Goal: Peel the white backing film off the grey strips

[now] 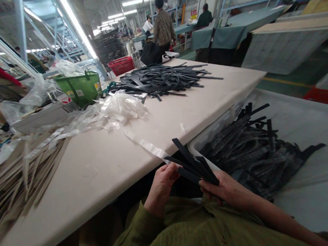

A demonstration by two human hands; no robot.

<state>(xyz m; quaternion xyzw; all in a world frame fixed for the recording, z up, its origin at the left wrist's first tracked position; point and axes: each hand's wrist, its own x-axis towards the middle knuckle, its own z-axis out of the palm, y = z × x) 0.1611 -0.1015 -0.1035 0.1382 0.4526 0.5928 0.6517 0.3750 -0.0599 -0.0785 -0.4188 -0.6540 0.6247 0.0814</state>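
Note:
My right hand (pixel 217 188) is wrapped round a small bundle of dark fabric strips (pixel 193 162), whose ends fan out up and to the left. With thumb and fingers pinched, my left hand (pixel 164 183) holds the end of a white ribbon (pixel 151 148) against the tip of one dark strip. That ribbon trails back over the table edge toward a loose heap of white ribbon (pixel 120 109). Exactly how the ribbon and strip meet at my fingertips is too small to make out.
A large pile of dark strips (pixel 161 78) lies farther back on the pale table (pixel 105 168). Brown strips (pixel 29 170) and a green bag (pixel 80 87) are at left. On the right, a bin (pixel 195 145) holds bundled dark strips (pixel 244 147). A person (pixel 163 25) stands beyond.

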